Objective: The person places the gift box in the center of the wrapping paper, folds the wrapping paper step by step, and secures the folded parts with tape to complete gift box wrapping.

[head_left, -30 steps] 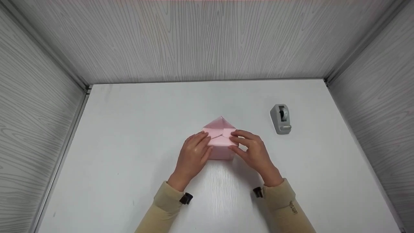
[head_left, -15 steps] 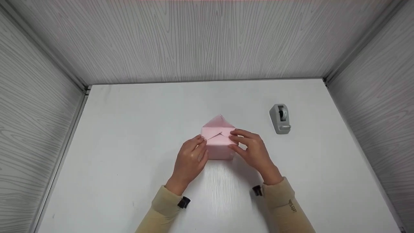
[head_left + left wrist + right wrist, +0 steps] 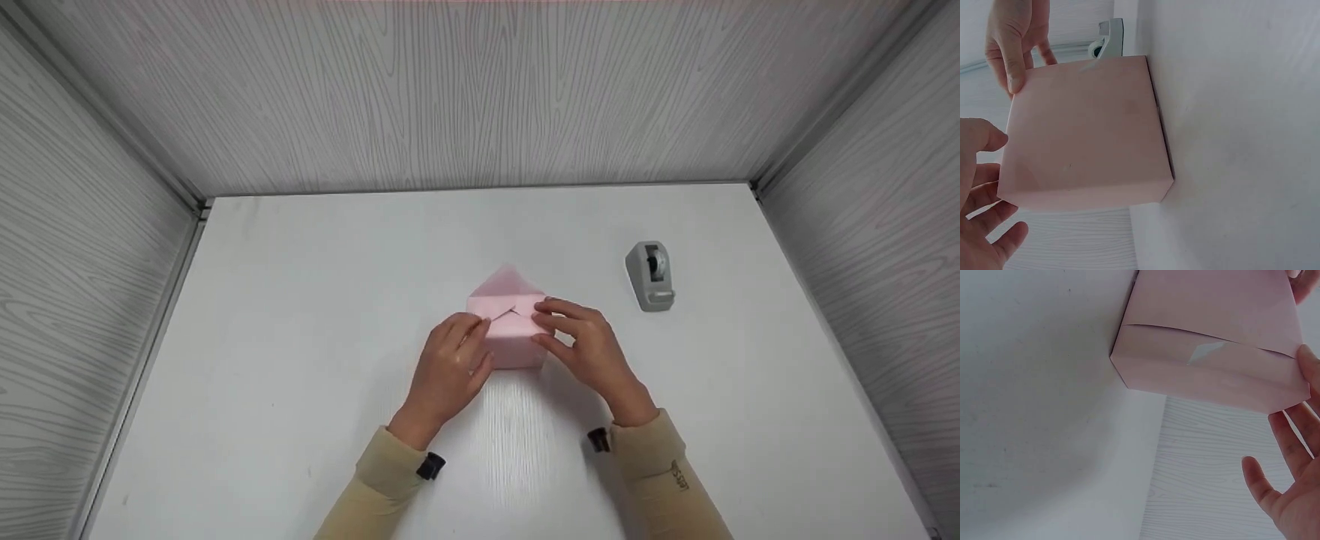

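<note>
Between the hands stands a pink paper-wrapped box, with crossed folds on top and a pointed paper flap sticking up at its far end. The left hand holds its left top edge, fingertips at the fold and thumb low beside the front. At the right top edge the right hand grips with thumb in front and fingers over the top. From the right wrist, a piece of clear tape shows on the box's side. The left wrist view has the plain front face, with the left thumb at its upper edge.
A grey tape dispenser stands to the right, beyond the right hand. The white table is bounded by grey wood-grain panels at the back and both sides.
The left hand draws back left from the top of the box, then returns rightward to its left edge. The rear flap now leans farther back. The right hand stays nearly still.
</note>
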A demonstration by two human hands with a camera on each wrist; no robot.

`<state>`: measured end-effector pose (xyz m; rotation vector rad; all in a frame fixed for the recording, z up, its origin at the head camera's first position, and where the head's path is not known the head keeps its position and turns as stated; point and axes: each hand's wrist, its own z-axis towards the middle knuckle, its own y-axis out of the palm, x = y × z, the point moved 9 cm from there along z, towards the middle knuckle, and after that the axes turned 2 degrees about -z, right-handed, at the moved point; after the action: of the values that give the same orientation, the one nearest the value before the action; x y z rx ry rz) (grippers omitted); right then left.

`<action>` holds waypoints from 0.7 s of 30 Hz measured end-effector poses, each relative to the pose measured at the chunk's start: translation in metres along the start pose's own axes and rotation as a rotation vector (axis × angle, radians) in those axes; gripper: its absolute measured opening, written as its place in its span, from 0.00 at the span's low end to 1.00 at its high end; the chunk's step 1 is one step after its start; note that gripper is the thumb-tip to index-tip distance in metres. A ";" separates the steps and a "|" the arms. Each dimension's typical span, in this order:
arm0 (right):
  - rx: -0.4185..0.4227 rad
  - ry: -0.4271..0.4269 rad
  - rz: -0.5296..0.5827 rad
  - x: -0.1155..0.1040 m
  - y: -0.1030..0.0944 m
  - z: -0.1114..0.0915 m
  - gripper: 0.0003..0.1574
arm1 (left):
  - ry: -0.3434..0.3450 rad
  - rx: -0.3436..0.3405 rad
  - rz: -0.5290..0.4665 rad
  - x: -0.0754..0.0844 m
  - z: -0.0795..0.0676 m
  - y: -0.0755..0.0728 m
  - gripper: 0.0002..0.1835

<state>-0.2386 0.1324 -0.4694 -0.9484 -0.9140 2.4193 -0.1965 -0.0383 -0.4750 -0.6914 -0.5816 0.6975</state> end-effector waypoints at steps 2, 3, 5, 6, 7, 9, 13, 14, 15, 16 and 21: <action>-0.009 0.011 0.003 0.001 0.001 0.000 0.20 | 0.014 -0.019 0.033 0.002 0.004 0.003 0.22; -0.011 0.012 0.001 0.001 0.001 0.000 0.20 | 0.021 -0.023 0.049 0.002 0.005 0.004 0.22; -0.010 0.013 0.004 0.000 0.001 -0.001 0.19 | 0.032 -0.023 0.078 0.003 0.009 0.005 0.21; -0.009 0.008 0.003 0.000 0.000 -0.001 0.19 | 0.033 -0.026 0.085 0.004 0.011 0.006 0.21; -0.005 -0.001 0.000 -0.001 0.000 -0.001 0.19 | 0.033 -0.030 0.089 0.004 0.013 0.007 0.20; 0.002 -0.015 -0.009 -0.002 -0.001 -0.001 0.19 | 0.035 -0.043 0.089 0.004 0.017 0.010 0.20; 0.002 -0.028 -0.024 -0.003 0.000 -0.001 0.20 | 0.034 -0.088 0.089 0.006 0.023 0.018 0.22; 0.000 -0.025 -0.023 -0.003 0.000 -0.001 0.20 | 0.031 -0.097 0.092 0.006 0.025 0.020 0.22; -0.001 -0.023 -0.022 -0.003 0.000 -0.001 0.20 | 0.028 -0.106 0.096 0.006 0.026 0.022 0.22; -0.002 -0.023 -0.022 -0.003 0.000 -0.001 0.20 | 0.025 -0.111 0.101 0.006 0.027 0.023 0.23; -0.002 -0.023 -0.025 -0.003 -0.001 -0.001 0.19 | 0.017 -0.117 0.117 0.007 0.031 0.026 0.24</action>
<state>-0.2360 0.1317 -0.4678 -0.9065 -0.9302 2.4138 -0.2227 -0.0070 -0.4726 -0.8447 -0.5723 0.7701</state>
